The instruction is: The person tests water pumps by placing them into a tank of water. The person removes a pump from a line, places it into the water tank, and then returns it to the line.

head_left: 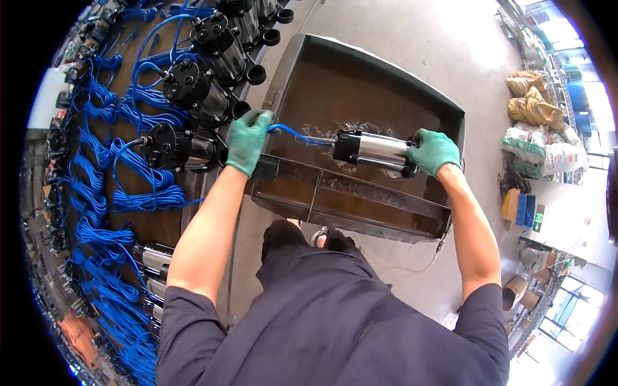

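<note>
A silver and black cylindrical submersible pump [381, 147] lies on its side at the water in a metal tank [283, 76]. White splashes and ripples surround it. My right hand [436, 152], in a green glove, is closed around the pump's right end. From the pump's left end a blue cable [288, 130] runs to my left hand [248, 141], also gloved in green. The left fingers are closed on this cable near the tank's left rim. How deep the pump sits in the brown water cannot be told.
Several upright black and silver pumps [193, 90] stand left of the tank, close to my left hand. Coils of blue cable [151, 196] cover the surface there. A divider bar [360, 182] crosses the tank's near side. Stacked sacks [544, 148] lie far right.
</note>
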`<state>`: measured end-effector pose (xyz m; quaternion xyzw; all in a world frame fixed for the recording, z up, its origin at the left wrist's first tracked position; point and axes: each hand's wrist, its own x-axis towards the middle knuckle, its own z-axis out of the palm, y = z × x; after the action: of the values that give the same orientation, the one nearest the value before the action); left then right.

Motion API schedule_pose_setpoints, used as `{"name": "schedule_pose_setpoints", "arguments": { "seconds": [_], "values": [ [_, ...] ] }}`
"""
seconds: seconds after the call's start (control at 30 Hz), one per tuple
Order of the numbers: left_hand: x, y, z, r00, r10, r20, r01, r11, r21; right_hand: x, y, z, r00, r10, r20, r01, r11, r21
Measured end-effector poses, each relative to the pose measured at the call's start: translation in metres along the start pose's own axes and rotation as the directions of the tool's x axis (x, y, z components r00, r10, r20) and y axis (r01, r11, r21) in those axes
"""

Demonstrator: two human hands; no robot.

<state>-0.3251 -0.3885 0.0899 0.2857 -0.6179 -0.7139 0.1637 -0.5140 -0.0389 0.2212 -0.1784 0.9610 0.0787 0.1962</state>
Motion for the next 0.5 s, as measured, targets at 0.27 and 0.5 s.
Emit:
{"name": "schedule_pose_setpoints", "arguments": {
  "seconds": [0.27,0.5],
  "values": [
    [-0.085,0.107,-0.056,0.984,-0.138,-0.116,0.089,0.931,-0.355,-0.100,0.025,-0.025,0.996,-0.035,-0.077,0.050,0.978,0.204],
    [-0.134,0.106,-0.087,0.979,-0.124,-0.164,0.049,0.915,-0.401,-0.133,0.008,0.027,0.987,-0.104,-0.119,0.139,0.931,0.338]
  ]
}}
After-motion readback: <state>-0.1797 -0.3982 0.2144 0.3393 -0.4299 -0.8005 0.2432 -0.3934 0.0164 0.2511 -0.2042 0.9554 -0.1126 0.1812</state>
